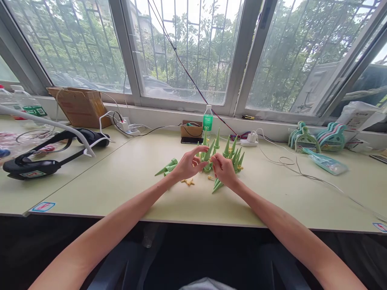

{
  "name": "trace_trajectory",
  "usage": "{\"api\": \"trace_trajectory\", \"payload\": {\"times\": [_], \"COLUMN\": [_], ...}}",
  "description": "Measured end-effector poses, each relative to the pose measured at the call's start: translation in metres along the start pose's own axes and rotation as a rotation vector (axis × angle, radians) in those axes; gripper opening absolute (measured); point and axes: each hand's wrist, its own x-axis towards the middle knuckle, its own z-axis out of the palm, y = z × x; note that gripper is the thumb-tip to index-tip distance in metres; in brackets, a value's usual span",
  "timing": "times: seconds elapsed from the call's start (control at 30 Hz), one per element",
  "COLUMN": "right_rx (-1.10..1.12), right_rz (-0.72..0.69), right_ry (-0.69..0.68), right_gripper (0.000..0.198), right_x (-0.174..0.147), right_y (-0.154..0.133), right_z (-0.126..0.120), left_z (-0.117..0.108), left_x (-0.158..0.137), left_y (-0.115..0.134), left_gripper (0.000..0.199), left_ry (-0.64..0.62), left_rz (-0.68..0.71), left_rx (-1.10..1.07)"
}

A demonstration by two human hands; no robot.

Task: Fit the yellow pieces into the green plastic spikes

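Observation:
My left hand [188, 164] has its thumb and fingers closed round a green plastic spike [209, 153], whose point is tilted upward. My right hand [224, 169] is closed in a pinch right beside it, at a small yellow valve piece [211, 160] by the spike; the fingers mostly hide this piece. Behind and to the right of my hands, several more green spikes [226, 148] stand upright, some with yellow pieces on them. Loose yellow pieces [189, 182] lie on the table below my left hand. Other spikes [166, 167] lie on their sides at the left.
The pale table [121, 193] runs along the window. Behind the spikes stand a green bottle [207, 118] and a small box [192, 129] with a phone before it. A black headset [33, 167] and a carton [80, 106] are at left; hangers [306, 139] and cables [298, 167] at right.

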Motion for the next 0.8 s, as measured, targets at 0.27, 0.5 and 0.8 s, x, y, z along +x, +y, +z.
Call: {"api": "trace_trajectory", "payload": {"times": [0.27,0.5,0.8], "right_rx": [-0.021,-0.075,-0.100], "right_rz": [-0.008,-0.060,-0.059], "right_ry": [0.021,0.055,0.087], "right_gripper": [0.041,0.039,0.039], "right_x": [0.0010,0.0010,0.0009], "right_y": [0.0033,-0.0008,-0.0007], "right_z": [0.0008,0.0019,0.0000], "left_z": [0.0003,0.0025,0.0063], "left_x": [-0.0001,0.0006,0.0055], "left_y": [0.0018,0.0059,-0.0017], "left_gripper": [0.042,0.040,0.037], "left_ry": [0.016,0.074,0.256], "left_rz": [0.026,-0.079,-0.223], "left_rx": [0.027,-0.091,-0.192]}}
